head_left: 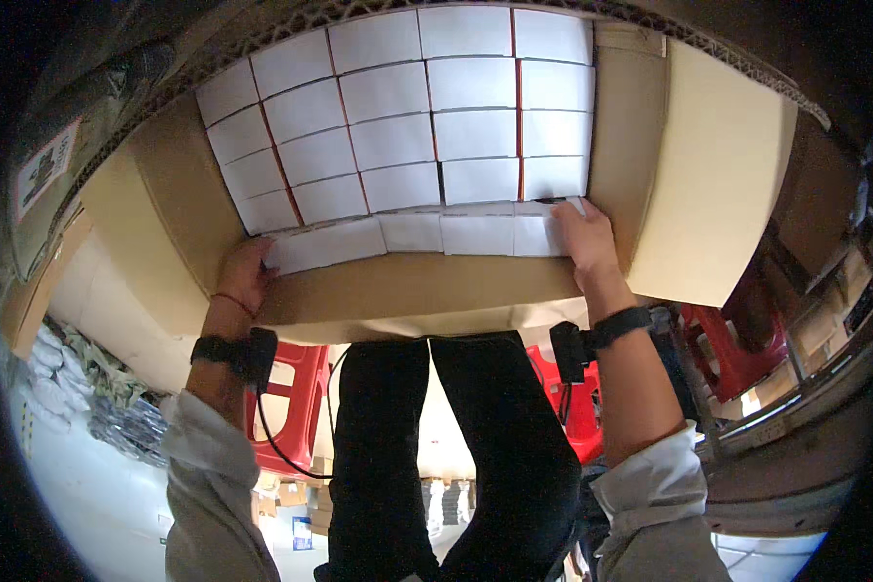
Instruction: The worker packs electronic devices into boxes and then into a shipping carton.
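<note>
A large open cardboard carton is in front of me, with several rows of small white boxes packed in it. Along its near side lies a slightly bowed row of white boxes, which my two hands press from its ends. My left hand grips the left end, close to the carton's left wall. At the right end, the fingers of my right hand curl over the last box. Part of each hand's fingers is hidden behind the boxes.
Carton flaps spread out on the left and the right. Red plastic stools stand beneath, beside my legs in black trousers. Plastic-wrapped bundles lie at the lower left. A black cable runs from my left wrist strap.
</note>
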`<state>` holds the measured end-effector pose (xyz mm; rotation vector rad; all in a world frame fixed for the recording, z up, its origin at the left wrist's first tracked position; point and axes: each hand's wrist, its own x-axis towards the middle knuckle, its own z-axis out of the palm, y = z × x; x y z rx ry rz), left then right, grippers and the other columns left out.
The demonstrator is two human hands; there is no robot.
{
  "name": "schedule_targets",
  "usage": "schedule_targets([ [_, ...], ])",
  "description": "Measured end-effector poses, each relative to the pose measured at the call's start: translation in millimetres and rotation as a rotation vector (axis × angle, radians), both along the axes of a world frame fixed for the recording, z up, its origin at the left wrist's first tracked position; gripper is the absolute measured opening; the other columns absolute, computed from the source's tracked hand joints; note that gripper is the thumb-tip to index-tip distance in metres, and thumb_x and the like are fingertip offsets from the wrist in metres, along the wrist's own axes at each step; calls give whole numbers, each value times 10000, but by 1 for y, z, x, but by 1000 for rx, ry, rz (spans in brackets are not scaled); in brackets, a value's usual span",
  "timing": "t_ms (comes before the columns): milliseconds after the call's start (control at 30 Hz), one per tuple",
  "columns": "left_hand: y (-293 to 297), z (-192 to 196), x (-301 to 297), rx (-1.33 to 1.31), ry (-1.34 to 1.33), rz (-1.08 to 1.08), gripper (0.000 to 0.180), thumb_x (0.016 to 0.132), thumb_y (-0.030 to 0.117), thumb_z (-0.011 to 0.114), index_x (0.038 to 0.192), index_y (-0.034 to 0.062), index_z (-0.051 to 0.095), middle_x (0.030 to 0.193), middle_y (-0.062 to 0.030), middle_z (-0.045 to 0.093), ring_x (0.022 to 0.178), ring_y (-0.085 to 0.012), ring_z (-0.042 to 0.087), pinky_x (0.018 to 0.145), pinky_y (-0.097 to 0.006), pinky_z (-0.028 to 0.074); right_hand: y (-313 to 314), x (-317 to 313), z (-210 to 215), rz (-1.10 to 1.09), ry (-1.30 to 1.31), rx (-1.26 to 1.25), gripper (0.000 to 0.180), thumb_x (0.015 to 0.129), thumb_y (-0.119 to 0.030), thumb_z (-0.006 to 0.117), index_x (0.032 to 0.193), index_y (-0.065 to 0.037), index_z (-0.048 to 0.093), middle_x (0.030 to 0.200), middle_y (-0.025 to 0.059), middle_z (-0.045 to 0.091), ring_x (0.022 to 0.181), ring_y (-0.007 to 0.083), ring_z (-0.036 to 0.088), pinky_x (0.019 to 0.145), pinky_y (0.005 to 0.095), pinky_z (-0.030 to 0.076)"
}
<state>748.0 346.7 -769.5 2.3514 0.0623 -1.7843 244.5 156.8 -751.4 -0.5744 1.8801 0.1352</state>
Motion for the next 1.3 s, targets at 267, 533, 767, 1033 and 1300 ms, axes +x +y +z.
schedule_targets([
  [267, 24, 4, -5, -192, -190, -554, 318, 1025, 311, 565, 1169, 46, 667, 1148, -109, 660, 1006, -198, 631, 777, -412, 540, 12, 16, 20, 115, 265, -42, 325, 914, -247, 621, 1096, -8, 747, 891, 38, 707, 806, 149, 626, 746, 323, 512],
  [533, 54, -48, 23, 11, -225, -1107, 385, 961, 311, 619, 1202, 18, 681, 1168, -173, 708, 1138, -298, 652, 942, -421, 505, 26, 20, -3, 19, 126, -145, 381, 914, -310, 647, 1160, -29, 724, 987, 104, 732, 892, 220, 674, 843, 355, 534],
  [767, -8, 3, -8, -162, -182, -967, 449, 930, 173, 613, 1377, 127, 618, 1345, -197, 647, 1270, -372, 604, 1107, -446, 474, 23, 16, 4, -27, -24, -205, 433, 907, -278, 729, 1244, -10, 678, 1093, 146, 764, 1004, 253, 717, 930, 372, 534],
  [1033, -41, 23, -156, -664, -710, -1454, 404, 863, 218, 735, 1154, -43, 635, 1131, -258, 701, 1121, -435, 663, 976, -456, 548, 27, 10, -4, -69, -69, -154, 314, 947, -199, 715, 1200, -17, 680, 1023, 34, 711, 877, 129, 630, 792, 299, 517],
  [1300, -111, 47, -259, -24, 6, -367, 627, 874, 203, 709, 1416, -36, 506, 1346, -215, 632, 1280, -342, 585, 1077, -421, 474, 17, -25, -21, 86, -60, -31, 477, 951, -245, 700, 1327, 36, 614, 1167, 113, 711, 1008, 192, 642, 920, 343, 506],
])
